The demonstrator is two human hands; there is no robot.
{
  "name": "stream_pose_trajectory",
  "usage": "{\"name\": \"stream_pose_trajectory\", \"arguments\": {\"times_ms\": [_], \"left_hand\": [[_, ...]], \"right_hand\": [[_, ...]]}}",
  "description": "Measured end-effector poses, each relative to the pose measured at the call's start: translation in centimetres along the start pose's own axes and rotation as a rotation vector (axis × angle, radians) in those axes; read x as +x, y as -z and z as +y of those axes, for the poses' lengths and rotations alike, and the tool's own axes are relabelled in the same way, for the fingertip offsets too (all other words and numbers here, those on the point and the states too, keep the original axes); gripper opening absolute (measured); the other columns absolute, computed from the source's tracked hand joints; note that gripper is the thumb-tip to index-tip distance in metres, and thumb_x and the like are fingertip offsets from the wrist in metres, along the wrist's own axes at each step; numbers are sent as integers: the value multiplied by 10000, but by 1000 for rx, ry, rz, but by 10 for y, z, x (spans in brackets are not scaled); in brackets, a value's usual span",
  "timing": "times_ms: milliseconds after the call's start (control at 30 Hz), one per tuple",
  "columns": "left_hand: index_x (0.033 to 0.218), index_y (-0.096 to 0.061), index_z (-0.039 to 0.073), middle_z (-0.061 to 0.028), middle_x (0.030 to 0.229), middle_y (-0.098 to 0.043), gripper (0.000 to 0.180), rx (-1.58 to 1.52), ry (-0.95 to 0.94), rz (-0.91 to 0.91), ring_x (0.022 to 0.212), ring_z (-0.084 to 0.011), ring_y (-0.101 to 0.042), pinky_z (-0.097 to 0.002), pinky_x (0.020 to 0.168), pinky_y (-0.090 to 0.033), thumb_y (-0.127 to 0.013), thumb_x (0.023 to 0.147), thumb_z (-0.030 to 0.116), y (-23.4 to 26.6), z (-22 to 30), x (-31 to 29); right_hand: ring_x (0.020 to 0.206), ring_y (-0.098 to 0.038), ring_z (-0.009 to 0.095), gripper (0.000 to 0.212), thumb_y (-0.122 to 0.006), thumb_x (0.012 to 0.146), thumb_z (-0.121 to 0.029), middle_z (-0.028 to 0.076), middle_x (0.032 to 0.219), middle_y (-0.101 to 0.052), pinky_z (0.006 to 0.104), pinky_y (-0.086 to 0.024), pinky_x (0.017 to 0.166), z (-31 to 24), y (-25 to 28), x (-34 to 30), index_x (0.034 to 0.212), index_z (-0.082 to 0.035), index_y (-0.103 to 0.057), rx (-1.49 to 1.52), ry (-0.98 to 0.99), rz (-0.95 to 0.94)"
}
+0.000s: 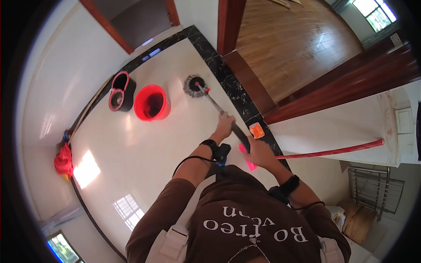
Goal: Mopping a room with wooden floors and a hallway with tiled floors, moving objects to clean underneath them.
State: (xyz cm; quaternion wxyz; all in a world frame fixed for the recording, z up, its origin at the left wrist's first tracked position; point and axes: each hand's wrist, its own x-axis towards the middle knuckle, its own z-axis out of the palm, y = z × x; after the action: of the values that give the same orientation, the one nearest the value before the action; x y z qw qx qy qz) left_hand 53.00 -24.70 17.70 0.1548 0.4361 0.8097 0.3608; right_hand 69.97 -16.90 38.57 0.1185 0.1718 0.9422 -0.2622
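Both of my hands grip the handle of a spin mop (215, 103). My left hand (225, 125) wraps round the middle of the pole, nearer the mop head. Behind it, my right hand (259, 153) closes round the dark grip close to my body. The round mop head (195, 86), with grey and white strands, rests on the pale tiled floor ahead of me, near the black border. To its left stands a red bucket (165, 107) with a dark inside. Beyond that is a black and pink spin-mop bucket (128, 94) with a wringer basket.
An orange and white packet (257, 130) lies on the black border at my right. A pink object (248, 158) is beside my right hand. A red pole (333, 152) sticks out at right. A red umbrella-like bundle (64, 161) leans at the left wall. A doorway opens onto wooden flooring (302, 39).
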Motion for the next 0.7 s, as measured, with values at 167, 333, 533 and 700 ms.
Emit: {"name": "stream_pose_trajectory", "arguments": {"times_ms": [167, 333, 533, 700], "left_hand": [[885, -530, 140, -180, 1116, -505, 304, -57, -119, -95, 1177, -445, -418, -624, 991, -232, -666, 660, -13, -10, 7, 60], [896, -520, 133, -89, 1021, -529, 322, -320, -128, 1, 1109, -306, -483, -558, 969, -249, -664, 652, -19, -7, 89, 170], [883, -524, 108, -82, 1071, -535, 279, -448, -258, -210, 1136, -309, -477, -530, 990, -248, -735, 701, 99, 31, 88, 304], [869, -538, 114, -76, 1091, -540, 262, -506, -448, -435, 1152, -303, -475, -582, 1008, -215, -756, 738, 180, 15, 47, 432]], "right_hand": [[767, -620, 407, 357, -597, 779, -284, 217, 774, -624, 507, -486, 696, 17, 61, 26, 984, -4, -511, 60, -162, 36], [674, -611, 375, 248, -610, 751, -227, 175, 737, -618, 475, -492, 644, 33, 192, 65, 923, -51, -583, -111, -207, 222], [611, -631, 332, 359, -641, 776, -283, 162, 702, -606, 430, -510, 564, 19, 246, 156, 988, -7, -554, -307, -297, 251], [596, -648, 306, 471, -641, 809, -353, 171, 698, -615, 387, -529, 531, 49, 252, 260, 983, 72, -536, -191, -395, 229]]}}
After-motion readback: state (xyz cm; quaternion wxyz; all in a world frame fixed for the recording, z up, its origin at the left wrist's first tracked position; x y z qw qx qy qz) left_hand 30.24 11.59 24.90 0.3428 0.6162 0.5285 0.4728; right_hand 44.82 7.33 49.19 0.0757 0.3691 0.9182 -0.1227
